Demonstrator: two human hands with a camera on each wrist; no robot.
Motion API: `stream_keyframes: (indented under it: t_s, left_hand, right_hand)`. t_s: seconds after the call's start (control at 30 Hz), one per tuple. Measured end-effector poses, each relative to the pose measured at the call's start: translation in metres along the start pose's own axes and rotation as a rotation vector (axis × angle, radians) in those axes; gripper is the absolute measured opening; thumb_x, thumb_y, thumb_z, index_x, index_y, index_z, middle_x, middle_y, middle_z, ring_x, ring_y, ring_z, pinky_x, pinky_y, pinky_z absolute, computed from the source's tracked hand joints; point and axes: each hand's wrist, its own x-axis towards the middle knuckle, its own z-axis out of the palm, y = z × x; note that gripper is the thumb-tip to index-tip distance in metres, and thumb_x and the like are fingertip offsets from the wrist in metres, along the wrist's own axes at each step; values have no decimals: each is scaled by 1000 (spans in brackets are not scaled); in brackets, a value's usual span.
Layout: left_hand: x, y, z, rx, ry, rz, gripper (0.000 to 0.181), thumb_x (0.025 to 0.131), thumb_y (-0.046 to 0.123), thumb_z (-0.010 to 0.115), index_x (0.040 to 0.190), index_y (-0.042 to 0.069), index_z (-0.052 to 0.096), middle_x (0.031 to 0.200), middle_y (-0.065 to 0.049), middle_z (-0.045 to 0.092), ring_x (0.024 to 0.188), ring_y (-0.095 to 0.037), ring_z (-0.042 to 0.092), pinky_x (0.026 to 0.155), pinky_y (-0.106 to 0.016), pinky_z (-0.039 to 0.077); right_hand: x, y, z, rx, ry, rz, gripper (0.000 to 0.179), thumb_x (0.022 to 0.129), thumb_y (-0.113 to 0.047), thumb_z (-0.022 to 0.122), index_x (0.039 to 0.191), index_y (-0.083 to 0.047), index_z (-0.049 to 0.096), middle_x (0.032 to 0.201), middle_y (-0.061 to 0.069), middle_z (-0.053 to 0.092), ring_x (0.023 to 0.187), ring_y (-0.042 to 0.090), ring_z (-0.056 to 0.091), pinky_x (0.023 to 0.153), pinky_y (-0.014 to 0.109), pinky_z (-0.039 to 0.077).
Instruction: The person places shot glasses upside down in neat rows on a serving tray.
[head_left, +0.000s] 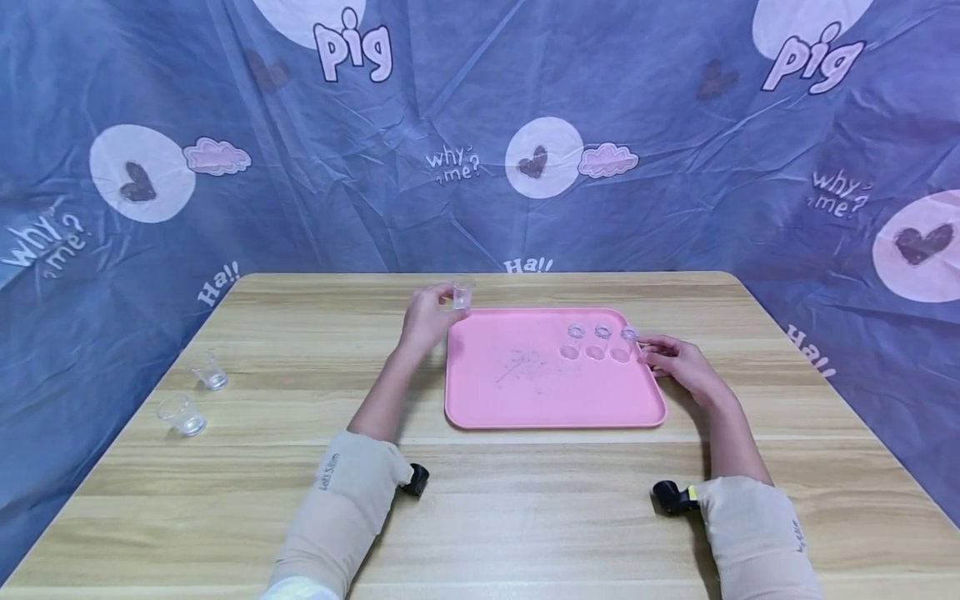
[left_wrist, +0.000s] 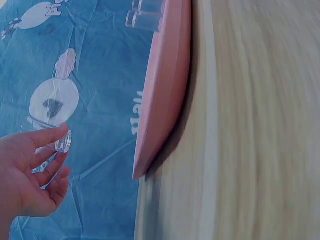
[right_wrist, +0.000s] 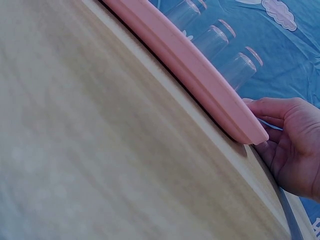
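Thumb and fingers of my left hand [head_left: 429, 318] hold a small clear shot glass [head_left: 462, 295], its thick base downward, over the back left corner of the pink tray [head_left: 510, 404]. In the left wrist view this glass [left_wrist: 64, 141] sits between the thumb and fingertips. My right hand [head_left: 684, 367] grips the tray's right rim; in the right wrist view its thumb lies at the top of the rim and the fingers partly behind it. Three clear glasses, including the rightmost glass [head_left: 629, 335], stand upside down in a row on the tray, close to that hand.
Two more clear glasses, a farther one [head_left: 210, 371] and a nearer one [head_left: 182, 416], stand upright on the left of the wooden table [head_left: 525, 517]. A blue printed cloth [head_left: 480, 217] hangs behind the table's back edge.
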Motion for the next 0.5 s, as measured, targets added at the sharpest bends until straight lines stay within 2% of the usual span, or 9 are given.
stream_keyframes:
  t_s: [0.3,0.5]
  left_hand:
    - [1,12,20,-8,-19,-1,33,71,12,76,102,5,68,97,-9,66,96,-26,51,84,-35,39]
    - [3,20,31,20,-63,-22,38,73,15,77,108,5,66,101,-8,64,98,-24,50,84,-34,40]
  right_hand:
    - [0,1,0,20,12,23,46,94,-10,52,131,14,37,93,0,56,75,3,57,67,21,50]
    - [-1,-1,0,9,10,28,48,94,-13,53,131,13,37,95,2,56,76,3,57,67,21,50]
